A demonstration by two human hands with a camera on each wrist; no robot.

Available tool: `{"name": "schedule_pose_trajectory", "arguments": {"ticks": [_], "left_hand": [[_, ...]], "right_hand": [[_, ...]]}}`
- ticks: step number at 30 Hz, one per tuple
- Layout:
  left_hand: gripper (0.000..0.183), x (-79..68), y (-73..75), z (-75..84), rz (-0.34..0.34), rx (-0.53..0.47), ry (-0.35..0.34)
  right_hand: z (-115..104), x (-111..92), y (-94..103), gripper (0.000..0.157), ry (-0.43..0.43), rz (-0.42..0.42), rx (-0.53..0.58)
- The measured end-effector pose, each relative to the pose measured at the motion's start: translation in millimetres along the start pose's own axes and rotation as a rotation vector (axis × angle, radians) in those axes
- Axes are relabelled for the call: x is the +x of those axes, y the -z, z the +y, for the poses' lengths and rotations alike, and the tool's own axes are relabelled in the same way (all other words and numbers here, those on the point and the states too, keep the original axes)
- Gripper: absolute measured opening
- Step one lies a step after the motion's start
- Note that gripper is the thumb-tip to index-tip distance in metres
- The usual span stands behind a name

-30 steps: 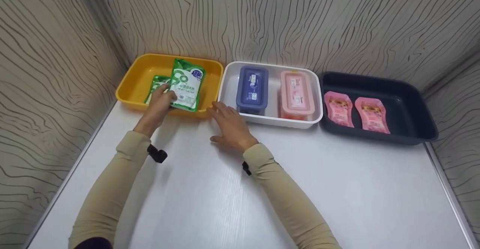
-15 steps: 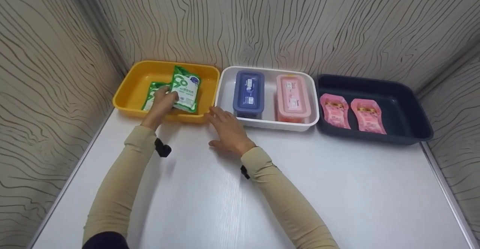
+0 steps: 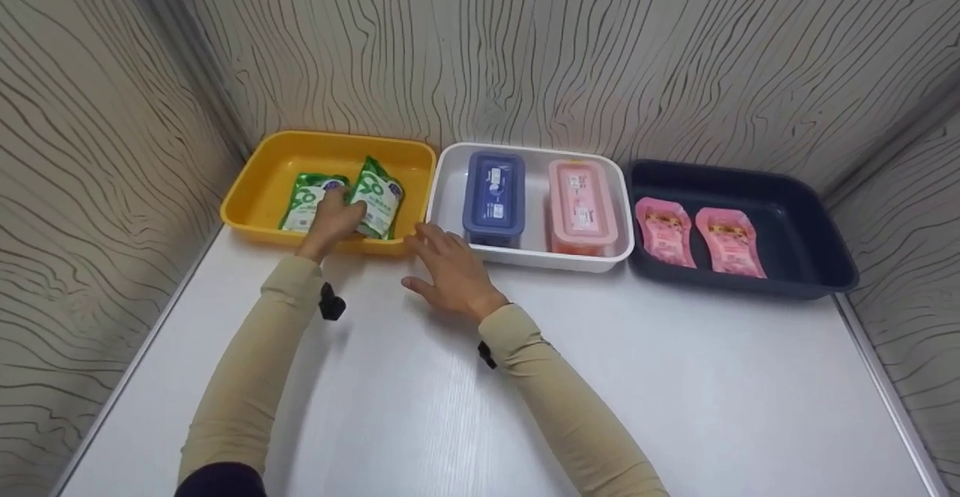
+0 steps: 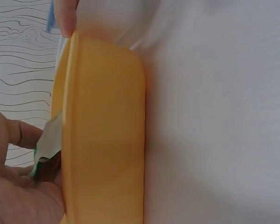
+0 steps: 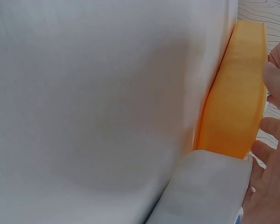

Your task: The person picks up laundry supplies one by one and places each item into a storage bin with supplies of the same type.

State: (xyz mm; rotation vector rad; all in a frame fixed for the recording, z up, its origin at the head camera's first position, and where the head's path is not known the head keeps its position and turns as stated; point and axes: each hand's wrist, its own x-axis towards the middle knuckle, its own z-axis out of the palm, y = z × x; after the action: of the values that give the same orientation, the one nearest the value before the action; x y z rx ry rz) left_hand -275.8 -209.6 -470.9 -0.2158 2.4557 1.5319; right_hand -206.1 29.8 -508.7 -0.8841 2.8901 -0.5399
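In the head view, my left hand (image 3: 335, 221) reaches over the front rim of the yellow tray (image 3: 259, 196) and grips the lower left side of a green-and-white pouch (image 3: 380, 199). The left wrist view shows thumb and fingers round the pouch (image 4: 49, 140) just behind the tray's rim. A second pouch of the same kind (image 3: 300, 211) lies at its left, partly covered by that hand. My right hand (image 3: 450, 270) has its fingers stretched out, fingertips at the front right corner of the yellow tray, beside the white tray (image 3: 537, 212).
Inside the white tray sit a blue lidded box (image 3: 493, 193) and a pink lidded box (image 3: 582, 201). A dark blue tray (image 3: 806, 238) at the right holds two pink packets, the left packet (image 3: 665, 233) and the right packet (image 3: 730, 244). A patterned wall (image 3: 495, 47) stands behind.
The held pouch has come down and leans more to the right, and more of the second pouch shows. The right hand stays at the tray corner. The head view has shifted slightly.
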Motion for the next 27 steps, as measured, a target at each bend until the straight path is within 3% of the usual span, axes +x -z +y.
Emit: {"name": "schedule_pose_trajectory", "arguments": {"ticks": [6,13,19,27], "left_hand": [[0.067,4.5,-1.2,4.9,-0.03,0.155,-0.012],[0.059,6.0,-5.1,-4.6,-0.02,0.316,0.009],[0.054,1.9,-5.5,-8.0,0.013,0.374,0.036],[0.058,2.0,-11.9,-10.7,0.065,0.458,-0.013]], "right_hand": [[1.5,1.4,2.9,0.069,0.004,0.017,-0.018],[-2.7,0.6,-0.4,0.069,-0.01,-0.002,-0.032],[-4.1,1.3,-0.4,0.069,-0.004,-0.005,-0.029],[-1.9,0.0,-0.1,0.069,-0.012,0.004,-0.026]]}}
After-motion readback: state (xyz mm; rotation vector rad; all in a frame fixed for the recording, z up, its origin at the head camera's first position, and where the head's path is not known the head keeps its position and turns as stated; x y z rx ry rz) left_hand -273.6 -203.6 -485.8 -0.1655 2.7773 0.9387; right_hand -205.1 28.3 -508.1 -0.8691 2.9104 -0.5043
